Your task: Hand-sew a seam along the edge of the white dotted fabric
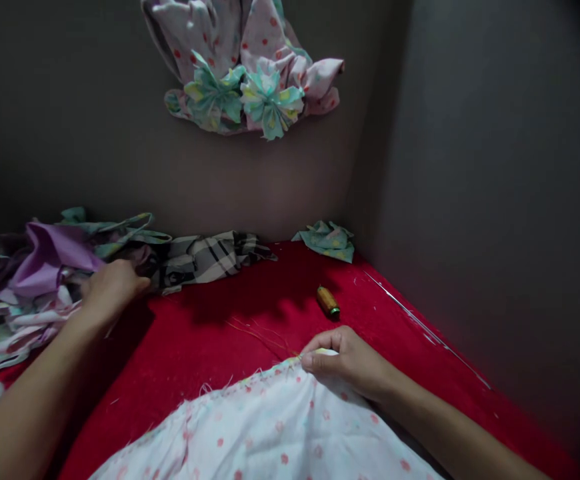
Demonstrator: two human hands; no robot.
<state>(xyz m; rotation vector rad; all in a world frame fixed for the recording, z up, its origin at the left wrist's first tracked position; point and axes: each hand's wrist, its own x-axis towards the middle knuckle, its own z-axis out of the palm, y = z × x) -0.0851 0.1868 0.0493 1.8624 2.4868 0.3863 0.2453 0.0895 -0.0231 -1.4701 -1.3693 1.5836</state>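
Note:
White fabric with pink dots (pixel 265 427) spreads across the front, its upper edge frayed with loose threads. My right hand (pixel 345 360) pinches that edge between thumb and fingers. Thin orange threads (pixel 257 331) run from the pinched spot across the red surface. Beyond this hand lies a spool of golden-brown thread (pixel 327 302) with a green end. My left hand (pixel 114 287) is at the right side of a heap of cloth scraps (pixel 50 267). Its thumb side faces right, and the other fingers are hidden, so whether it grips anything does not show.
A red cloth (pixel 210 347) covers the work surface. Plaid black-and-cream fabric (pixel 205 257) and a green patterned scrap (pixel 327 240) lie along the back wall. Above hangs a pink dotted garment (pixel 210 33) with green fabric flowers (pixel 273 100). A thin rod (pixel 425 327) lies by the right wall.

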